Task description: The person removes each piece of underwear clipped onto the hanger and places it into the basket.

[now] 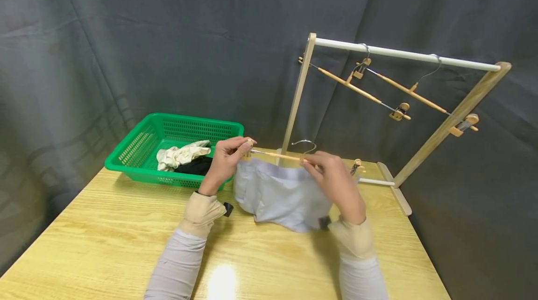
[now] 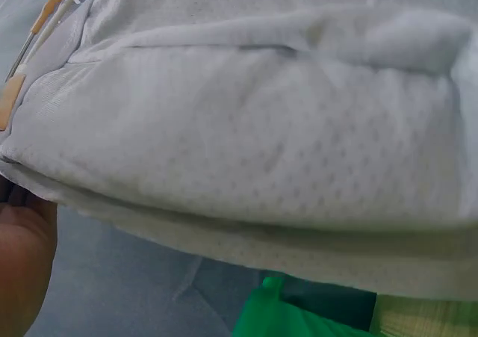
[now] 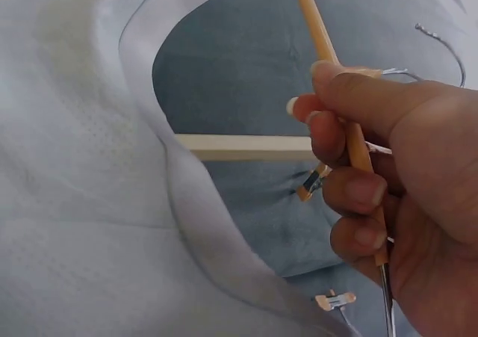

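Observation:
A wooden clip hanger [image 1: 286, 156] with a metal hook is held up between the two hands over the table. My left hand [image 1: 228, 157] pinches the clip [image 1: 250, 146] at its left end, where a corner of a pale grey garment [image 1: 279, 195] with a waistband is caught. My right hand [image 1: 336, 181] grips the middle of the hanger's bar, fingers curled round it in the right wrist view. From the left end the garment hangs down, its waistband sagging away from the bar. The clip [image 1: 357, 167] at the hanger's right end shows beyond my right hand.
A green basket [image 1: 126, 169] at the left holds a cream cloth [image 1: 182, 154] and a black cloth [image 1: 195, 167]. On the right, a rack [image 1: 407, 54] carries two clip hangers with nothing clipped on them. Grey curtain hangs behind the wooden table [image 1: 126, 234].

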Motion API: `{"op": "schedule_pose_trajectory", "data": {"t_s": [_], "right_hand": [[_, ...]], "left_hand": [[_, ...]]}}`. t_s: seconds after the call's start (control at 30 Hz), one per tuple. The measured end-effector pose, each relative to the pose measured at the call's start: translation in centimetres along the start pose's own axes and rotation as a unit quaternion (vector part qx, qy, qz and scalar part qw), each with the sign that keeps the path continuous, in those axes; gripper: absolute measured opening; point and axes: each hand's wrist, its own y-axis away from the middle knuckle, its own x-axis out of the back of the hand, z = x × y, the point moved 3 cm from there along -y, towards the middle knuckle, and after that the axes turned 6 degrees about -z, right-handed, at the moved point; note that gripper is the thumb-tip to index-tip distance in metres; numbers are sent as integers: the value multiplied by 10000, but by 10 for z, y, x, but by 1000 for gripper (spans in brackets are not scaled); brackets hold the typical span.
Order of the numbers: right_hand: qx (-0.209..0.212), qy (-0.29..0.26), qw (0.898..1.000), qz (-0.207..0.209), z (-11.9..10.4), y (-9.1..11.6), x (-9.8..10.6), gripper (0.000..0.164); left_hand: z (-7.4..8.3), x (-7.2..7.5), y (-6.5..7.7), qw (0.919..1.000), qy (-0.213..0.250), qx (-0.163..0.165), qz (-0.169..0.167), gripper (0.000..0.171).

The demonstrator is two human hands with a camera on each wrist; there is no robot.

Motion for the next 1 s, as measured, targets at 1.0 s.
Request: {"op": "schedule_pose_trajectory", "data": {"t_s": [1.0], "right_hand": [[401,153,9983,395,8,-3,-8,15]], "left_hand": [[-14,9,-1,9794,-1853,750,-275,39]]}}
